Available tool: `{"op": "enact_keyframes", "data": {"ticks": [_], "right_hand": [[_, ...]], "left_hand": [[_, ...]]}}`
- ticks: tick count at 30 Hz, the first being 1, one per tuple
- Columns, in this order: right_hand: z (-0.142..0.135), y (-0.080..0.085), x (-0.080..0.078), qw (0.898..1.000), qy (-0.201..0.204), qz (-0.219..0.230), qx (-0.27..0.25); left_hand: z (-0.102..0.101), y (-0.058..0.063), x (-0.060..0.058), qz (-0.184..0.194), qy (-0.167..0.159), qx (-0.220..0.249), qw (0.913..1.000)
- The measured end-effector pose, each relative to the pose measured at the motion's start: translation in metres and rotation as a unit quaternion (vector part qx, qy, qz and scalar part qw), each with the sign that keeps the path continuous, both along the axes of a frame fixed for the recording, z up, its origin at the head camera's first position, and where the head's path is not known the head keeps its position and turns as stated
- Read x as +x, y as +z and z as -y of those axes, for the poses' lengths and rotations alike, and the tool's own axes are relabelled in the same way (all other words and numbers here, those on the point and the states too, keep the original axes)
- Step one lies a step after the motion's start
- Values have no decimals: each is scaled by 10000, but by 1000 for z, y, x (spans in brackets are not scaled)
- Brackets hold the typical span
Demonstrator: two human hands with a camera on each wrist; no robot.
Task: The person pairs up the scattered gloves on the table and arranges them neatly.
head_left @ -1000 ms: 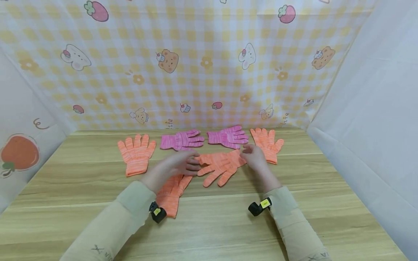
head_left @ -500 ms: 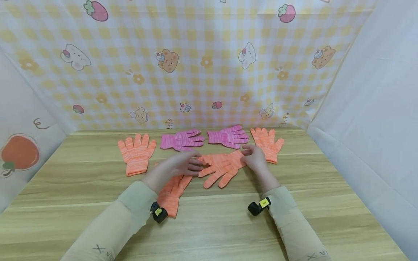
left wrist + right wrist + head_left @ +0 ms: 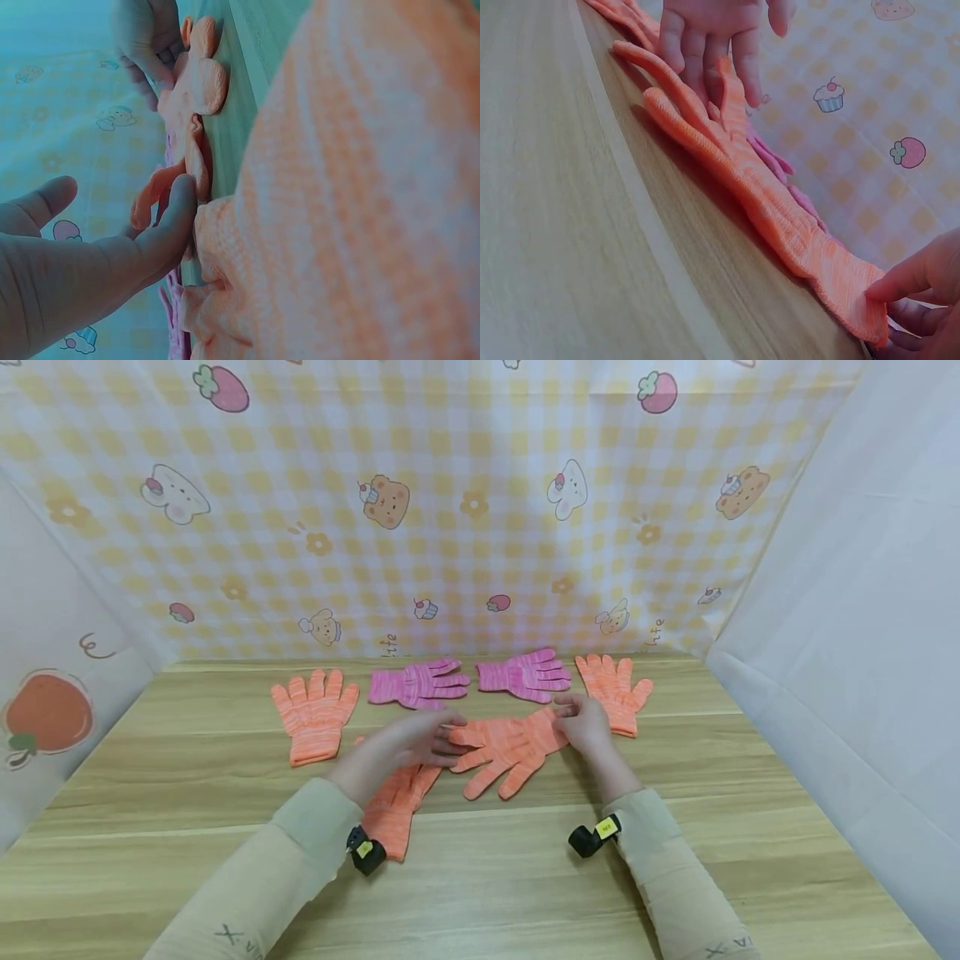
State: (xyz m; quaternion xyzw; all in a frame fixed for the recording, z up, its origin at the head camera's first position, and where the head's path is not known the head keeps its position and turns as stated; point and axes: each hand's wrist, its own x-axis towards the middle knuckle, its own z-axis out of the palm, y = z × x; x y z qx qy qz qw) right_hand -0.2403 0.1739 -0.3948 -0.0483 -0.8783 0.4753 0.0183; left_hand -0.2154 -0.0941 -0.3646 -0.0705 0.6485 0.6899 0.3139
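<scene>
Orange glove (image 3: 519,745) | right fingers (image 3: 916,319) pinching its cuff (image 3: 857,301) | left fingers (image 3: 745,64) straight, unclenched, palm inward

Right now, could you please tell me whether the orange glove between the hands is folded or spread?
Mostly spread: the orange glove has fingers fanned apart, and the right hand pinches its cuff.
</scene>
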Motion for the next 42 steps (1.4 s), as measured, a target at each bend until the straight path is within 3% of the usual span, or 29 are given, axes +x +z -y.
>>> {"op": "enact_keyframes", "data": {"ticks": [8, 14, 25, 32, 42], "right_hand": [[2, 3, -1, 9999, -104, -116, 3], [2, 10, 2, 9997, 50, -102, -221], [6, 30, 9, 9971, 263, -234, -680], [11, 47, 18, 9953, 392, -665, -587], [20, 68, 32, 9920, 578, -865, -717]], "left_hand": [[1, 0, 3, -143, -324, 86, 9993], [2, -3, 4, -194, -342, 11, 9992], [6, 1, 8, -228, -303, 103, 9992], [7, 7, 13, -338, -326, 152, 9988], [11, 9, 20, -679, -478, -118, 9965]]}}
